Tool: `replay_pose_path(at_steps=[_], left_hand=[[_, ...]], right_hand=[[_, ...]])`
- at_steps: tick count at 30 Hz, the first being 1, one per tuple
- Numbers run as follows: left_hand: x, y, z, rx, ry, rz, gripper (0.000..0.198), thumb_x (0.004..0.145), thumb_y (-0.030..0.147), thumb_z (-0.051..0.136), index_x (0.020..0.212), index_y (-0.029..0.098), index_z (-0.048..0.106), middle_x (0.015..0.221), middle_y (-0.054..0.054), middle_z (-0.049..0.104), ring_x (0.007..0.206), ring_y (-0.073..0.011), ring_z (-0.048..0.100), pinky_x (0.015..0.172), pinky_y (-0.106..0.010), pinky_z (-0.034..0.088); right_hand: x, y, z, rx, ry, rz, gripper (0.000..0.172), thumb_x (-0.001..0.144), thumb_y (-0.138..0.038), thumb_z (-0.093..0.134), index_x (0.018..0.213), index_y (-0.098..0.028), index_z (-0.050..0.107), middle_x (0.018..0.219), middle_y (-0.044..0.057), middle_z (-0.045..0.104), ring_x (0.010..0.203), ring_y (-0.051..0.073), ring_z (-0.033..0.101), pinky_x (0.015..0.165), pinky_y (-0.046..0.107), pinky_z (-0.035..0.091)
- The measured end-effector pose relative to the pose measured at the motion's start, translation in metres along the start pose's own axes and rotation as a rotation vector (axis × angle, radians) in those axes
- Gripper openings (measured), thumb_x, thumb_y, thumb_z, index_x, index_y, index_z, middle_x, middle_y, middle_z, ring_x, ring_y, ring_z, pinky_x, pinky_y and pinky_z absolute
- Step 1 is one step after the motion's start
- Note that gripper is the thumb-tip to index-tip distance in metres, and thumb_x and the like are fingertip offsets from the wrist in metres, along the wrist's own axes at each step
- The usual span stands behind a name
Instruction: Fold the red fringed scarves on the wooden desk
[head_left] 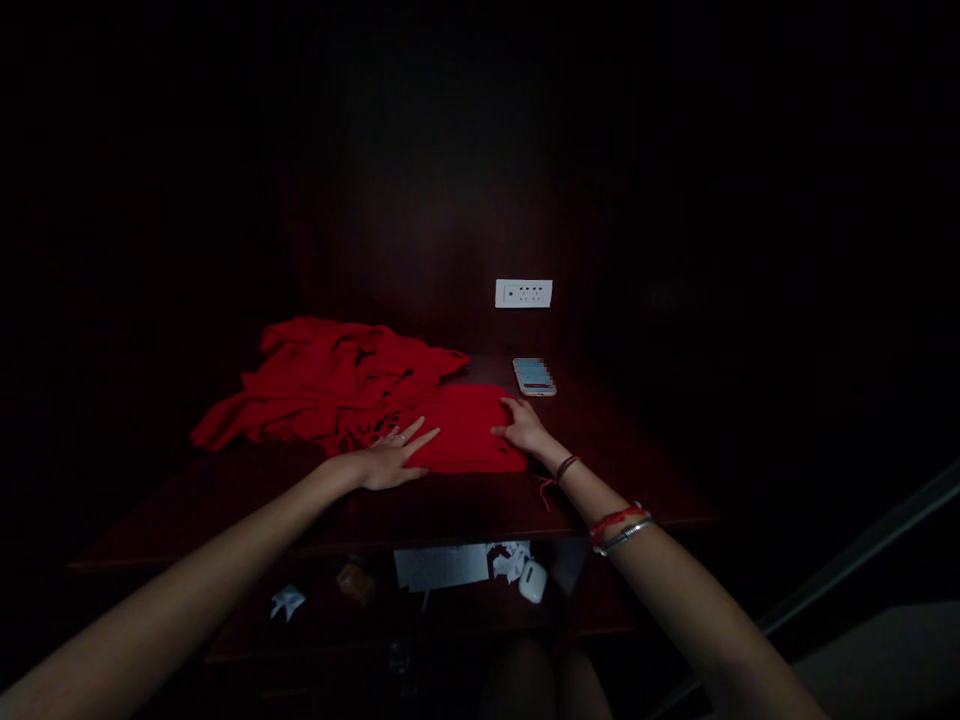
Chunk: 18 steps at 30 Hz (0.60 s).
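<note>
The left hand [386, 466] lies palm-down, fingers spread, on the folded cloth [471, 425] near the desk's [637, 470] front edge; the right hand [527, 430], fingers parted, touches the cloth's right side. The phone's [534, 375] text is unreadable.

Under dim light, we note a white socket [523, 293] on the dark wall [427, 240], above the back edge of the desk [607, 450].
</note>
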<state>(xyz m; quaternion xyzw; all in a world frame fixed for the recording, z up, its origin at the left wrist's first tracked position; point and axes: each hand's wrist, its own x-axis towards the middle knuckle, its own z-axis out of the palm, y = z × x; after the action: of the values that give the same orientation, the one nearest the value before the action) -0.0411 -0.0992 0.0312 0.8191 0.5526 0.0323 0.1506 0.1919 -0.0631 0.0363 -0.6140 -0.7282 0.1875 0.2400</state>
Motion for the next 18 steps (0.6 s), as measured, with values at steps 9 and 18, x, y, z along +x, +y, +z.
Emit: replay_pose_path(at_steps=[9, 18], left_hand=[[0.017, 0.002, -0.049, -0.084, 0.015, 0.114, 0.056, 0.060, 0.053, 0.054, 0.111, 0.031, 0.047, 0.135, 0.000, 0.015, 0.122, -0.0264, 0.012, 0.095, -0.040, 0.016], [0.012, -0.089, -0.040, 0.265, 0.680, -0.404, 0.082, 0.060, 0.062, 0.048, 0.128, 0.031, 0.015, 0.137, -0.002, -0.005, 0.117, -0.0397, -0.014, 0.083, -0.065, -0.001]], right_hand=[[0.020, 0.002, -0.007, -0.206, -0.088, -0.102, 0.057, 0.073, -0.029, 0.047, 0.125, -0.018, 0.029, 0.133, 0.013, 0.018, 0.120, 0.027, 0.016, 0.093, 0.041, 0.022], [0.085, -0.074, 0.017, -0.082, -0.114, -0.225, 0.085, 0.065, -0.064, 0.038, 0.130, -0.026, -0.001, 0.135, 0.016, 0.004, 0.120, 0.035, 0.003, 0.089, 0.054, 0.014]])
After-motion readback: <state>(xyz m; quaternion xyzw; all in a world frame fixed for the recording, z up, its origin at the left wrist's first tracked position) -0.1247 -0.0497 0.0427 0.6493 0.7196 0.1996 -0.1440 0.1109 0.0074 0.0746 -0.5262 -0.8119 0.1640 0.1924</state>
